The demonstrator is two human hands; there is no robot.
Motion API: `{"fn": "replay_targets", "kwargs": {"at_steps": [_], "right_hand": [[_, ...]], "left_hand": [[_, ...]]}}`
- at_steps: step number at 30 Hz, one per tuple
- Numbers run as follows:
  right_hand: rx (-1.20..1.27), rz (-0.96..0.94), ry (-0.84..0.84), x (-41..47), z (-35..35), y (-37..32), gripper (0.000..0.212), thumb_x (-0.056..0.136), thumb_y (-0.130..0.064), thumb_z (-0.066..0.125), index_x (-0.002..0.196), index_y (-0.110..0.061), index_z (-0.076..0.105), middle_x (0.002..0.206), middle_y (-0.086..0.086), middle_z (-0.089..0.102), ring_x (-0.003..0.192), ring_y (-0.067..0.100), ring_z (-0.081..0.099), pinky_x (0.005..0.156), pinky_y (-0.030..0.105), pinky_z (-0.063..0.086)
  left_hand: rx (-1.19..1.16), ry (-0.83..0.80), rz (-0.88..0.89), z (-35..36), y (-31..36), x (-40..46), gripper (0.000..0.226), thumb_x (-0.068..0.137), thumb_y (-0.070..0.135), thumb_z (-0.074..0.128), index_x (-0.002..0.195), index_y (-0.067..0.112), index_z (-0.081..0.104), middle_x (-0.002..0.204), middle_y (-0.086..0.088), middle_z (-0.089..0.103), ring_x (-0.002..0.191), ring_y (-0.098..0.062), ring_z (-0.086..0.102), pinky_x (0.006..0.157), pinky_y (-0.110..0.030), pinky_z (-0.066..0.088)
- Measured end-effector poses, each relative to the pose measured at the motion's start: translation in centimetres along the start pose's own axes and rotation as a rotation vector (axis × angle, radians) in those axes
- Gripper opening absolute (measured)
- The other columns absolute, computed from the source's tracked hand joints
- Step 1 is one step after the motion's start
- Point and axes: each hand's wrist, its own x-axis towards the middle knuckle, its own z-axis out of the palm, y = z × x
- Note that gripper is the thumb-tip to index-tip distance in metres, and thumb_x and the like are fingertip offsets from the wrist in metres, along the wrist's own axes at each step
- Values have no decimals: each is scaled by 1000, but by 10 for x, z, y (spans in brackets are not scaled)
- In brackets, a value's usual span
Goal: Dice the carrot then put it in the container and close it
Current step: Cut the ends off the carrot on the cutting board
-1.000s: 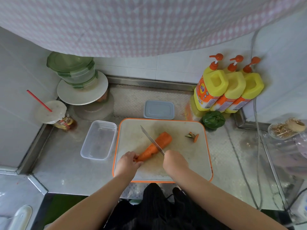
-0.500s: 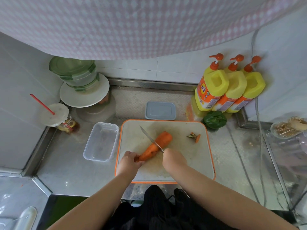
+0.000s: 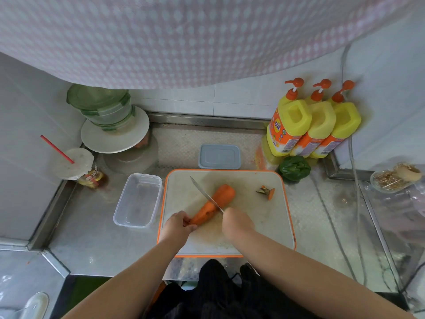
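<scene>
Carrot (image 3: 213, 204) whole apart from its cut-off top; we see left hand (image 3: 178, 226) gripping thin end, right hand (image 3: 236, 223) gripping knife (image 3: 205, 194) across its middle. Dicing barely begun; container (image 3: 138, 200) empty, lid (image 3: 219, 156) off.

The counter (image 3: 92, 238) lies bare along its near left edge, below the clear container (image 3: 137, 200), giving a hand room there. The back left corner is crowded by stacked bowls (image 3: 103, 109) and a cup (image 3: 73, 164). Yellow bottles (image 3: 310, 127) and a green pepper (image 3: 294, 168) block the back right corner.
</scene>
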Motion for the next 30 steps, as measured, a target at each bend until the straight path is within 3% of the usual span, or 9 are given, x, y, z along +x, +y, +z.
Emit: {"fn": "replay_targets", "kwargs": {"at_steps": [5,14,17,20,23,30], "right_hand": [[81,4,33,-5,18,15,21,96,-11,41,111,-13,56,110,7,63,102,26,60,80,34,47],[-24,30,-48,13,-14,-11,33,94,-3,45,124,-8,56,124,12,59,116,31,56,94,38,46],[-47,37,-57,15,-13,-13,35,94,-2,45,127,-8,54,127,13,58,118,32,55,96,38,45],[-51,36,-46,16,-12,-13,35,93,-1,44,127,-8,55,127,13,58,118,31,55,95,38,45],[-71,29,-87,19,-17,-17,36,94,-3,48,129,-7,54,129,13,56,120,32,54,98,39,44],[-77,-1,-51,21,-11,-14,31,94,-3,49,124,-7,56,123,12,59,116,31,56,94,37,47]], "left_hand": [[36,-3,21,1,3,-3,17,86,29,73,90,21,59,93,4,60,81,-11,56,64,-23,39],[17,15,0,-2,3,-3,19,86,31,73,97,20,62,92,8,58,82,-9,55,63,-21,39],[78,26,75,-2,4,-2,27,86,28,70,112,23,63,108,6,56,101,-15,56,82,-27,45],[189,47,179,2,11,-3,38,88,33,64,125,27,57,122,6,52,116,-15,47,98,-28,40],[251,95,188,6,18,-1,43,89,46,63,127,26,55,122,6,51,116,-16,46,98,-29,40],[238,109,201,11,21,2,32,94,38,59,123,24,58,112,3,52,110,-17,48,91,-26,36]]}}
